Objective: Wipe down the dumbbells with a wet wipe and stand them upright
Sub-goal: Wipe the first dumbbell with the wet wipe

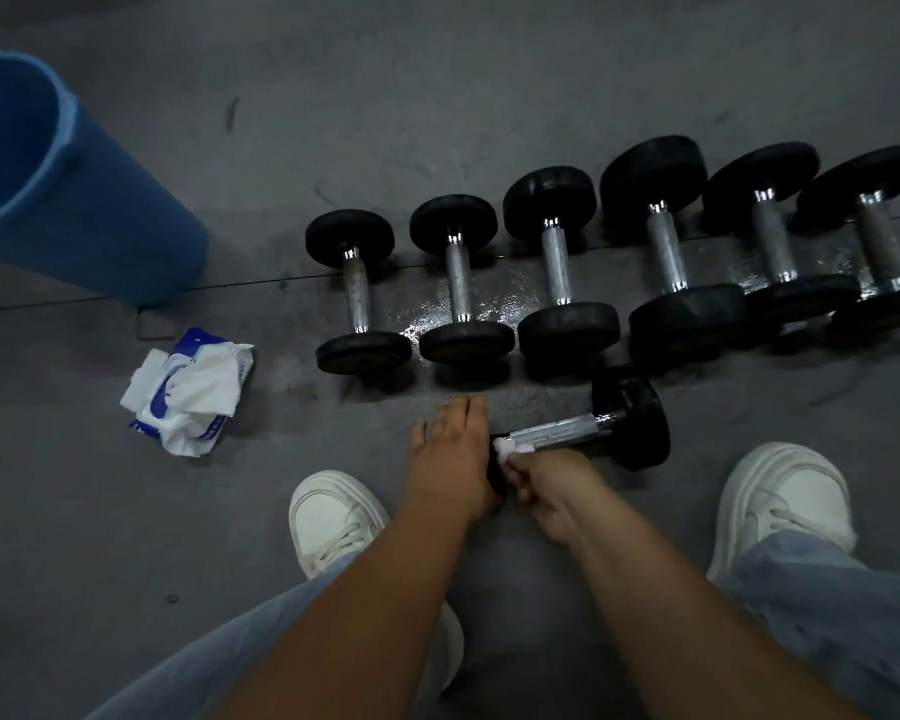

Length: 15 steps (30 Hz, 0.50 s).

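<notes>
A black dumbbell [593, 427] with a knurled steel handle lies on its side on the floor between my feet. My left hand [450, 452] rests with straight fingers over its near head, which is mostly hidden. My right hand [541, 485] pinches a white wet wipe [507, 448] against the near end of the handle. Behind it, several more black dumbbells [559, 267] lie in a row on a wet patch of floor.
A blue bin [74, 200] stands at the back left. An opened pack of wet wipes [191, 389] lies on the grey floor to the left. My white shoes [333, 517] [783, 506] flank the hands.
</notes>
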Each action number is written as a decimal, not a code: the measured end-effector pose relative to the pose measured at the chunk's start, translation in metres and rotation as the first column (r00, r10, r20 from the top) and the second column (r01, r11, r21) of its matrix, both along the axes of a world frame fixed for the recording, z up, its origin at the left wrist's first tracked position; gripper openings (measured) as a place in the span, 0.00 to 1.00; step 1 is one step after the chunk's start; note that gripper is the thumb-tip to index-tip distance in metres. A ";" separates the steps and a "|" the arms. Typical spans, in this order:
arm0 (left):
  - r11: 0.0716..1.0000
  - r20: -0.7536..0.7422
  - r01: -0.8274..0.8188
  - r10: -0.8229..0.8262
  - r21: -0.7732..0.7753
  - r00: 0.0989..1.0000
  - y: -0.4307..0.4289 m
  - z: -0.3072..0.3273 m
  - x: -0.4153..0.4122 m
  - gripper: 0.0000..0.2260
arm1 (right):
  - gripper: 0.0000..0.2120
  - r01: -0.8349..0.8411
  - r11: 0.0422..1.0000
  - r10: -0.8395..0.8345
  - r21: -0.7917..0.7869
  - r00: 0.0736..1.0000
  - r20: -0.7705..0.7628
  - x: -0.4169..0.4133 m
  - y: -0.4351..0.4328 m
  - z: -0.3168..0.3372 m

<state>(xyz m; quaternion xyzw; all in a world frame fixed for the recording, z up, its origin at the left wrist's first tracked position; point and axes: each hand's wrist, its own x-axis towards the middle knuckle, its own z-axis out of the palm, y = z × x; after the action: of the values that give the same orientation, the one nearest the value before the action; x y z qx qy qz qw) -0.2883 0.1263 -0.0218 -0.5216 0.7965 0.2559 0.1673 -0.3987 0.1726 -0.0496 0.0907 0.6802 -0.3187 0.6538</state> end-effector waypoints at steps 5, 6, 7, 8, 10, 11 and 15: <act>0.999 -0.043 -0.026 0.025 -0.040 0.999 0.005 -0.001 0.000 0.45 | 0.16 0.159 0.987 -0.157 0.017 0.985 -0.073 0.017 -0.012 -0.010; 0.999 -0.037 -0.026 0.025 -0.027 0.999 0.005 0.000 -0.001 0.45 | 0.19 0.197 0.980 -0.195 0.030 0.979 -0.054 0.019 -0.016 -0.012; 1.000 -0.031 -0.024 0.024 -0.014 0.999 0.005 0.001 -0.001 0.46 | 0.19 0.195 0.980 -0.194 0.032 0.981 -0.031 0.020 -0.018 -0.009; 1.000 -0.028 -0.023 0.023 -0.006 0.999 0.004 0.002 -0.001 0.46 | 0.18 0.169 0.985 -0.169 0.022 0.986 -0.012 0.019 -0.016 -0.007; 1.000 -0.035 -0.029 0.029 -0.003 0.999 0.004 0.003 -0.001 0.47 | 0.14 0.087 0.996 -0.087 -0.011 0.996 -0.018 0.016 -0.006 -0.006; 0.999 -0.039 -0.030 0.030 -0.010 0.999 0.004 0.003 -0.001 0.47 | 0.14 0.074 0.996 -0.075 -0.044 0.997 -0.020 0.015 -0.001 -0.006; 1.000 -0.031 -0.019 0.018 -0.015 0.999 0.004 0.004 -0.002 0.48 | 0.15 0.194 0.981 -0.195 -0.030 0.980 -0.031 0.019 -0.012 -0.009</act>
<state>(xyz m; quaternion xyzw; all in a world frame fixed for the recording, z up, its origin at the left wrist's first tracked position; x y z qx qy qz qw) -0.2904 0.1299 -0.0176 -0.5264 0.7960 0.2591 0.1487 -0.3794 0.1606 -0.0588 0.1424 0.6748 -0.3916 0.6091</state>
